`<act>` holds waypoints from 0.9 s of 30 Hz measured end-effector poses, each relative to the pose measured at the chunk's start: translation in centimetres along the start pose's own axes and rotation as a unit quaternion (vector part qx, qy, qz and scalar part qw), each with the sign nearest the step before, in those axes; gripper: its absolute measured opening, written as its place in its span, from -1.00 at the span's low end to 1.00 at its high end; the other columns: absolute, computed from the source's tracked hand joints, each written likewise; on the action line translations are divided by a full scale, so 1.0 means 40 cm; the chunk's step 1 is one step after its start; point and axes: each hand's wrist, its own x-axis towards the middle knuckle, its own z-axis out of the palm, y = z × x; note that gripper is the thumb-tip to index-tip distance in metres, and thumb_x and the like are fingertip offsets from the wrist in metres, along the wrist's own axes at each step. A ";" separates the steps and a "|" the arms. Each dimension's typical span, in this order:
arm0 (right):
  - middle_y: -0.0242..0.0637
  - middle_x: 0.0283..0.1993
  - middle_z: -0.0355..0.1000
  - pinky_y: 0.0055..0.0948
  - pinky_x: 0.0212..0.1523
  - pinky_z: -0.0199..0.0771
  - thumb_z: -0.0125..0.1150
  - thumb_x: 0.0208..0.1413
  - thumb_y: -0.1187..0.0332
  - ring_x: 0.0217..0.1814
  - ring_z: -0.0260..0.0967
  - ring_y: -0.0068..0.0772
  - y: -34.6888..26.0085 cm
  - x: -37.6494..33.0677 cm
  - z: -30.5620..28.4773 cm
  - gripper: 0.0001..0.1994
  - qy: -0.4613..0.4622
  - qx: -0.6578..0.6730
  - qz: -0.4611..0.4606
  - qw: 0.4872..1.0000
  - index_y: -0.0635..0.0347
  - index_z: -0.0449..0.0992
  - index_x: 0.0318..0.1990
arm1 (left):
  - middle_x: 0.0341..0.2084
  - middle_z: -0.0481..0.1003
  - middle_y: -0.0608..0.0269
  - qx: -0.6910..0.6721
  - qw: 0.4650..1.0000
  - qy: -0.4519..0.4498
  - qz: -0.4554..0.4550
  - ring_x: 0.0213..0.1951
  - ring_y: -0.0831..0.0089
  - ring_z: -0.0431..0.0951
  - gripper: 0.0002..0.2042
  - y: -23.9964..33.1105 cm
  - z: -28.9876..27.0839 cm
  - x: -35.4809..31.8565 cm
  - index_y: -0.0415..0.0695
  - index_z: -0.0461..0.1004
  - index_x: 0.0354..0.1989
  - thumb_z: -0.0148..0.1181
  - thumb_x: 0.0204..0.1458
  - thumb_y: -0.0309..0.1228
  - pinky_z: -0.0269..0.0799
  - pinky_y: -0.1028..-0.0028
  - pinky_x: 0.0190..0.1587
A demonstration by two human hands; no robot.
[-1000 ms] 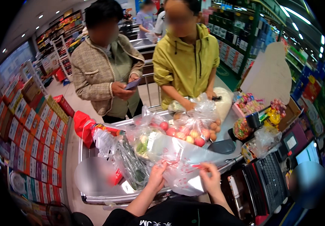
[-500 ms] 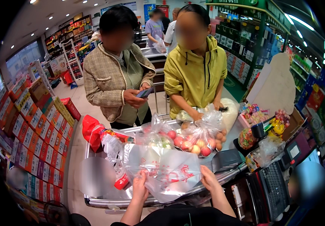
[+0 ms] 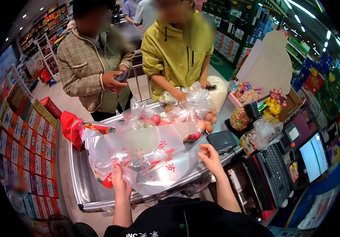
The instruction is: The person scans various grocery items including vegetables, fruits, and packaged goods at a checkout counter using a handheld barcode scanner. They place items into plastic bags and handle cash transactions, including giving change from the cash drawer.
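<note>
A large clear plastic bag (image 3: 148, 152) with red print lies spread flat over the near side of the metal-edged checkout counter (image 3: 84, 193). My left hand (image 3: 121, 182) pinches its lower left part between thumb and fingers. My right hand (image 3: 212, 161) is off the bag's right edge, its fingers loosely bent and apart, holding nothing. Beyond the bag sit clear bags of red fruit (image 3: 155, 118) and brown eggs (image 3: 209, 120). A red plastic bag (image 3: 70, 128) stands at the counter's left end, beside a colourful package partly covered by the clear bag.
Across the counter, a person in a yellow jacket (image 3: 170, 55) handles the bagged goods; another in a checked jacket (image 3: 79, 71) holds a phone. A dark grey device (image 3: 221, 140), keyboard (image 3: 278, 172) and screen (image 3: 314, 158) stand right. Stacked boxes (image 3: 32, 146) line the left.
My right hand has let go of the bag's right edge and moved slightly away. My left hand still grips the bag. The view has shifted, so everything appears further left and higher.
</note>
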 end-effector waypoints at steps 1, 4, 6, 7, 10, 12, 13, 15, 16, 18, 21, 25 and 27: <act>-0.29 -0.28 0.39 -0.46 -0.15 0.38 0.27 0.01 0.37 -0.18 0.36 -0.41 -0.022 0.009 -0.003 -0.66 0.016 -0.034 -0.042 0.998 0.26 0.44 -0.04 | -0.10 0.46 0.03 0.001 1.000 -0.003 0.005 -0.07 0.31 0.47 -0.78 0.000 0.003 0.001 -0.13 0.33 -0.04 -0.10 0.26 -0.30 0.39 0.33 -0.02; -0.15 -0.20 0.40 -0.43 -0.06 0.35 0.28 0.00 0.32 -0.10 0.37 -0.28 -0.089 0.035 -0.014 -0.64 -0.083 -0.102 -0.054 0.990 0.29 0.45 -0.06 | -0.12 0.46 0.12 -0.001 1.000 -0.006 0.009 -0.08 0.31 0.47 -0.80 0.014 0.022 -0.004 -0.11 0.33 -0.05 -0.09 0.26 -0.31 0.39 0.34 -0.03; -0.04 -0.07 0.39 -0.39 0.02 0.31 0.32 -0.04 0.21 0.02 0.33 -0.20 -0.067 0.057 0.009 -0.51 -0.177 -0.097 -0.040 0.979 0.32 0.40 0.00 | -0.13 0.45 0.19 -0.004 1.000 -0.006 -0.003 -0.07 0.32 0.46 -0.81 0.019 0.037 -0.004 -0.11 0.33 -0.06 -0.07 0.25 -0.32 0.39 0.33 -0.04; -0.04 -0.04 0.39 -0.39 0.04 0.30 0.34 -0.05 0.19 0.04 0.33 -0.20 -0.041 0.071 0.031 -0.48 -0.213 -0.107 -0.049 0.970 0.32 0.39 0.02 | -0.14 0.44 0.21 -0.007 1.000 -0.023 -0.021 -0.07 0.32 0.46 -0.82 0.014 0.022 -0.001 -0.11 0.33 -0.07 -0.07 0.25 -0.33 0.39 0.32 -0.04; -0.11 0.07 0.35 -0.38 0.11 0.26 0.39 -0.10 0.21 0.10 0.28 -0.27 -0.060 0.098 0.085 -0.39 -0.284 -0.009 -0.016 0.959 0.32 0.33 0.10 | -0.15 0.43 0.26 -0.014 0.998 -0.053 -0.045 -0.06 0.33 0.46 -0.83 0.007 -0.023 0.003 -0.10 0.33 -0.07 -0.04 0.23 -0.34 0.40 0.31 -0.04; -0.17 0.16 0.29 -0.40 0.16 0.23 0.40 -0.11 0.29 0.17 0.21 -0.38 -0.115 0.093 0.110 -0.36 -0.269 0.051 0.005 0.962 0.30 0.30 0.15 | -0.16 0.43 0.27 -0.012 0.998 -0.048 -0.040 -0.08 0.33 0.47 -0.83 0.010 -0.013 -0.011 -0.10 0.33 -0.07 -0.03 0.23 -0.35 0.41 0.32 -0.07; -0.21 0.01 0.41 -0.44 0.06 0.31 0.35 -0.05 0.33 0.04 0.32 -0.41 -0.159 0.096 0.119 -0.49 -0.217 0.071 -0.065 0.971 0.34 0.37 0.07 | -0.19 0.44 0.26 0.001 0.998 -0.044 -0.042 -0.09 0.32 0.48 -0.83 0.017 -0.015 -0.013 -0.11 0.33 -0.08 -0.04 0.23 -0.35 0.43 0.33 -0.08; -0.28 -0.16 0.45 -0.52 -0.07 0.34 0.28 0.01 0.39 -0.11 0.35 -0.49 -0.120 0.097 0.085 -0.67 -0.292 0.164 0.045 0.941 0.31 0.44 -0.08 | -0.19 0.45 0.26 0.010 0.996 -0.065 -0.062 -0.10 0.33 0.48 -0.82 0.031 -0.024 -0.019 -0.12 0.33 -0.06 -0.05 0.23 -0.35 0.43 0.33 -0.09; -0.31 -0.24 0.47 -0.56 -0.14 0.35 0.25 0.03 0.41 -0.19 0.37 -0.53 -0.105 0.095 0.073 -0.76 -0.327 0.208 0.100 0.917 0.30 0.47 -0.15 | -0.19 0.45 0.25 0.014 0.994 -0.075 -0.073 -0.11 0.33 0.49 -0.81 0.036 -0.030 -0.021 -0.13 0.32 -0.05 -0.05 0.23 -0.35 0.44 0.33 -0.09; -0.40 -0.37 0.44 -0.63 -0.29 0.28 0.16 0.12 0.40 -0.29 0.33 -0.67 -0.118 0.076 0.066 -0.86 -0.262 0.338 0.126 0.895 0.30 0.49 -0.26 | -0.19 0.46 0.23 0.034 0.996 -0.053 -0.068 -0.12 0.33 0.50 -0.80 0.029 -0.049 -0.025 -0.14 0.33 -0.04 -0.06 0.24 -0.35 0.44 0.32 -0.07; -0.38 -0.33 0.46 -0.64 -0.36 0.26 0.08 0.21 0.28 -0.27 0.35 -0.65 -0.076 0.063 0.061 -0.78 -0.224 0.380 0.132 0.888 0.28 0.49 -0.25 | -0.20 0.47 0.20 0.050 0.998 -0.012 -0.046 -0.15 0.33 0.51 -0.78 0.005 -0.058 -0.024 -0.16 0.34 -0.04 -0.06 0.24 -0.34 0.44 0.30 -0.06; -0.36 -0.27 0.50 -0.62 -0.23 0.35 0.11 0.19 0.27 -0.25 0.39 -0.62 -0.102 0.004 0.049 -0.81 -0.229 0.350 0.227 0.879 0.23 0.50 -0.26 | -0.20 0.47 0.19 0.057 0.998 0.003 -0.034 -0.15 0.32 0.52 -0.78 -0.028 -0.085 -0.013 -0.19 0.36 -0.05 -0.06 0.24 -0.34 0.44 0.28 -0.04; -0.38 -0.32 0.50 -0.61 -0.20 0.37 0.17 0.15 0.32 -0.28 0.40 -0.62 -0.070 -0.013 0.036 -0.85 -0.227 0.305 0.225 0.897 0.22 0.51 -0.28 | -0.16 0.47 0.18 0.082 0.995 -0.024 -0.048 -0.14 0.34 0.50 -0.76 -0.032 -0.098 -0.005 -0.19 0.36 -0.03 -0.06 0.24 -0.32 0.44 0.30 -0.07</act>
